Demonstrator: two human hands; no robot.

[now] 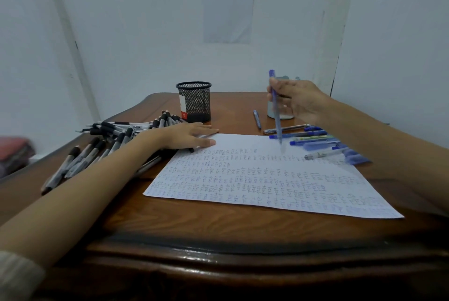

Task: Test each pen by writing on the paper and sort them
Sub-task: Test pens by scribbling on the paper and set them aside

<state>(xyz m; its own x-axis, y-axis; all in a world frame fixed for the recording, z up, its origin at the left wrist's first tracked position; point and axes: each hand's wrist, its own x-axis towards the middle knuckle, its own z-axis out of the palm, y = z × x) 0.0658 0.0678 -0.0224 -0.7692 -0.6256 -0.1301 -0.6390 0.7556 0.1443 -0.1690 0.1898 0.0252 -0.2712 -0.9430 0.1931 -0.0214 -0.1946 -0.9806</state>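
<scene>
Polished brown table [218, 232] edge runs closest, with a pale knitted sleeve [17, 276] at the lower left. On the table lies the paper [267, 179], covered in rows of blue scribbles. The left hand [184, 136] rests flat on its far left corner, fingers straight and relaxed, holding nothing. Left of that hand a heap of black-capped pens [109, 138] sprawls. The right hand [298, 99] is raised over the paper's far edge, its fingers pinching a blue pen [277, 118], tip pointing down; the tip is blurred, so contact with the paper cannot be told. Blue pens [320, 140] lie grouped at the paper's far right corner, one more blue pen [257, 119] apart. A black mesh cup [194, 101] stands behind.
</scene>
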